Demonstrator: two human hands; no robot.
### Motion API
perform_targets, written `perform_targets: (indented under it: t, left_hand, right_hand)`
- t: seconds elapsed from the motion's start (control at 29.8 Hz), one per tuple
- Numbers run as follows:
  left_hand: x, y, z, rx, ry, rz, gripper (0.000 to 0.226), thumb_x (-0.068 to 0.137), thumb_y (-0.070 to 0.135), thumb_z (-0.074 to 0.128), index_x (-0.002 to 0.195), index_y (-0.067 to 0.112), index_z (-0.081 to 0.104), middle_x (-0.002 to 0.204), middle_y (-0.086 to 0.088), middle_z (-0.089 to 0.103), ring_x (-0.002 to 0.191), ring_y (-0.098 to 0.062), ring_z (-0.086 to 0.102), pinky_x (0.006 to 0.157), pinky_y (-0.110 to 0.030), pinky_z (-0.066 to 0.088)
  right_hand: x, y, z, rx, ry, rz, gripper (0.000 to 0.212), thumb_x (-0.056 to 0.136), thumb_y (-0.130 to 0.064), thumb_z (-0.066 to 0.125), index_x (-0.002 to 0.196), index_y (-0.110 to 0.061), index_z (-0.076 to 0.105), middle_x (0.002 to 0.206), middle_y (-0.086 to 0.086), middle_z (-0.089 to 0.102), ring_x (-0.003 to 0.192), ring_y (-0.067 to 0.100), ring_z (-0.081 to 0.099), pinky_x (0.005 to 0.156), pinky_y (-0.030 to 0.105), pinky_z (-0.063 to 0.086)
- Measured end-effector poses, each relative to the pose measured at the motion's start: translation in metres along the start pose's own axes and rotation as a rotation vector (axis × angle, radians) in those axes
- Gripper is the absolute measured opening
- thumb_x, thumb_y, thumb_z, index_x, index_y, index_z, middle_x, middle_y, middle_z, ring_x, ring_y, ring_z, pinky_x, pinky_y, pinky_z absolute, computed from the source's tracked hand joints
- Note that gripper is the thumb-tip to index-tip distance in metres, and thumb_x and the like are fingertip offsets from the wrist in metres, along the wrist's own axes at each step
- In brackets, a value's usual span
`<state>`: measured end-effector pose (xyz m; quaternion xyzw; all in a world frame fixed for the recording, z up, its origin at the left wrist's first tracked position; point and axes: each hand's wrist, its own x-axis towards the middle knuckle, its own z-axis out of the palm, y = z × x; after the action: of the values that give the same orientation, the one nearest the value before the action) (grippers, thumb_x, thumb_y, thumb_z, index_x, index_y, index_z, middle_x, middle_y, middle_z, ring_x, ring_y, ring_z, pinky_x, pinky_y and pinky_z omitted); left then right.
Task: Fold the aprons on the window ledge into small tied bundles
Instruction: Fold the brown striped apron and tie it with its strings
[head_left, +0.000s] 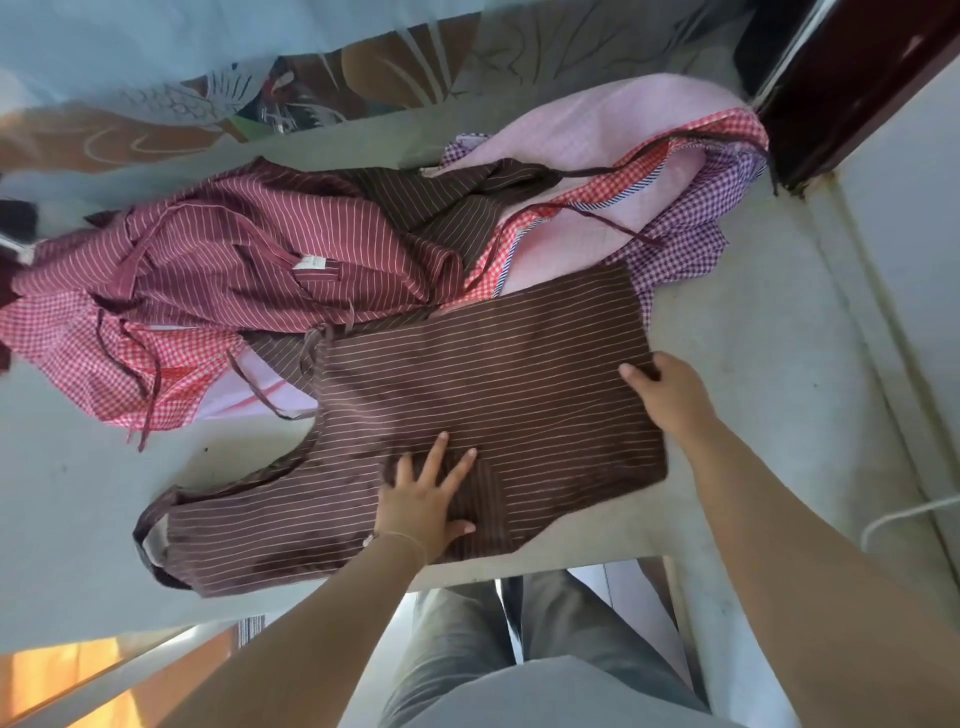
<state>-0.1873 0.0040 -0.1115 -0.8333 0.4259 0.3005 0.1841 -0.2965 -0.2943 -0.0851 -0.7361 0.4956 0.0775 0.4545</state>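
Both hands are on the brown striped apron (467, 395), which lies spread near the front edge of the window ledge (753, 332). Fingers spread, the left hand (426, 493) presses flat on the lower middle of the cloth, by what looks like a pocket. At the apron's right edge the right hand (670, 395) has its fingers curled onto the fabric; whether it pinches the hem or only presses it I cannot tell.

This looks like the flattening step before the first fold: the cloth is smoothed out but no bundle has been started. The next move probably calls for the left hand to pin the middle while the right brings the right edge over, keeping the stripes aligned so the fold stays square; the ties must stay free for the knot at the end.

Dark brown with thin pale stripes, the apron is mostly flat, with its narrower bib end reaching toward the front left of the ledge and overhanging the edge slightly. One tie (306, 358) trails from its back left side toward the heap. Behind it, toward the back of the ledge, lies a loose pile of unfolded aprons (249, 260) in red stripe, red check, purple check and pink.
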Motion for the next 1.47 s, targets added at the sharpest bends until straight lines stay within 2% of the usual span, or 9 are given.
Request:
perform_targets:
  t: [0.17, 0.3, 0.4, 0.57, 0.74, 0.9, 1.07, 1.27, 1.47]
  left_hand:
    - [0.016, 0.026, -0.009, -0.005, 0.064, 0.057, 0.082, 0.092, 0.064, 0.036, 0.149, 0.036, -0.016, 0.158, 0.001, -0.021, 0.14, -0.033, 0.015, 0.107, -0.045, 0.035]
    - [0.017, 0.027, -0.003, -0.085, 0.081, 0.006, 0.08, 0.095, 0.059, 0.036, 0.15, 0.03, -0.013, 0.159, 0.001, -0.019, 0.142, -0.029, 0.012, 0.111, -0.042, 0.029]
    - [0.016, 0.015, 0.003, -0.143, 0.097, -0.035, 0.079, 0.097, 0.055, 0.036, 0.151, 0.024, -0.012, 0.158, -0.001, -0.02, 0.147, -0.025, 0.0, 0.117, -0.04, 0.016]
    - [0.002, -0.023, 0.017, -0.277, 0.15, -0.154, 0.07, 0.098, 0.05, 0.036, 0.153, 0.026, -0.001, 0.159, 0.0, -0.015, 0.148, -0.023, -0.006, 0.118, -0.04, 0.007]
    - [-0.019, -0.05, 0.038, -0.37, 0.055, -0.371, 0.077, 0.095, 0.059, 0.03, 0.151, 0.028, -0.012, 0.158, -0.005, -0.021, 0.146, -0.029, -0.013, 0.119, -0.046, 0.007]
    - [-0.023, -0.042, 0.031, -0.459, 0.083, -0.155, 0.07, 0.097, 0.048, 0.04, 0.152, 0.031, 0.0, 0.159, 0.004, -0.012, 0.148, -0.023, -0.005, 0.118, -0.043, 0.017]
    - [-0.032, -0.084, 0.025, -0.528, 0.316, -0.295, 0.058, 0.096, 0.038, 0.048, 0.148, 0.03, 0.023, 0.159, 0.002, 0.015, 0.146, -0.023, 0.01, 0.118, -0.043, 0.012]
    - [-0.039, -0.179, 0.046, -0.29, 0.134, -0.536, 0.065, 0.087, 0.056, 0.053, 0.14, 0.029, 0.029, 0.147, -0.002, 0.035, 0.139, -0.028, 0.027, 0.115, -0.053, 0.015]
    - [-0.047, -0.214, 0.064, -0.491, 0.237, -0.661, 0.08, 0.081, 0.051, 0.067, 0.143, 0.025, 0.023, 0.148, -0.008, 0.023, 0.133, -0.031, 0.03, 0.106, -0.043, 0.034]
  right_hand:
    - [-0.018, 0.011, 0.017, -0.185, 0.644, -0.088, 0.037, 0.096, -0.035, 0.052, 0.123, -0.009, 0.051, 0.122, 0.013, 0.054, 0.111, 0.029, 0.056, 0.091, 0.04, 0.049]
    - [-0.05, 0.005, 0.077, -0.534, 0.101, -0.743, 0.047, 0.099, -0.044, 0.041, 0.139, -0.02, 0.043, 0.144, 0.003, 0.046, 0.136, 0.022, 0.039, 0.112, 0.044, 0.034]
    - [-0.05, 0.026, 0.099, -0.829, -0.199, -0.6, 0.062, 0.096, -0.058, 0.028, 0.151, -0.034, 0.012, 0.161, -0.004, 0.005, 0.148, 0.022, -0.001, 0.117, 0.058, 0.007]
    - [-0.035, 0.029, 0.092, -0.849, -0.131, -0.32, 0.07, 0.096, -0.053, 0.04, 0.152, -0.034, 0.003, 0.161, -0.006, -0.009, 0.148, 0.021, -0.011, 0.113, 0.06, 0.003]
    - [-0.052, 0.005, 0.116, -0.704, 0.115, -0.414, 0.047, 0.096, -0.022, 0.052, 0.142, -0.016, 0.043, 0.152, 0.01, 0.035, 0.143, 0.03, 0.027, 0.116, 0.051, 0.025]
    - [-0.083, -0.037, 0.186, -0.669, -0.383, -0.703, 0.056, 0.1, -0.03, 0.043, 0.151, -0.019, 0.023, 0.16, -0.002, 0.013, 0.148, 0.015, 0.008, 0.12, 0.04, 0.015]
    - [-0.079, -0.04, 0.196, -0.812, -0.23, -0.476, 0.061, 0.101, -0.045, 0.03, 0.153, -0.02, 0.008, 0.161, -0.007, -0.005, 0.148, 0.013, -0.007, 0.12, 0.043, 0.002]
    - [-0.084, -0.044, 0.207, -0.906, -0.01, -0.477, 0.05, 0.093, -0.021, 0.056, 0.14, -0.006, 0.044, 0.154, 0.015, 0.029, 0.145, 0.031, 0.02, 0.118, 0.049, 0.02]
    - [-0.098, -0.065, 0.243, -0.823, -0.279, -0.572, 0.063, 0.098, -0.041, 0.044, 0.152, -0.021, 0.018, 0.161, -0.001, 0.001, 0.149, 0.019, -0.002, 0.12, 0.044, 0.007]
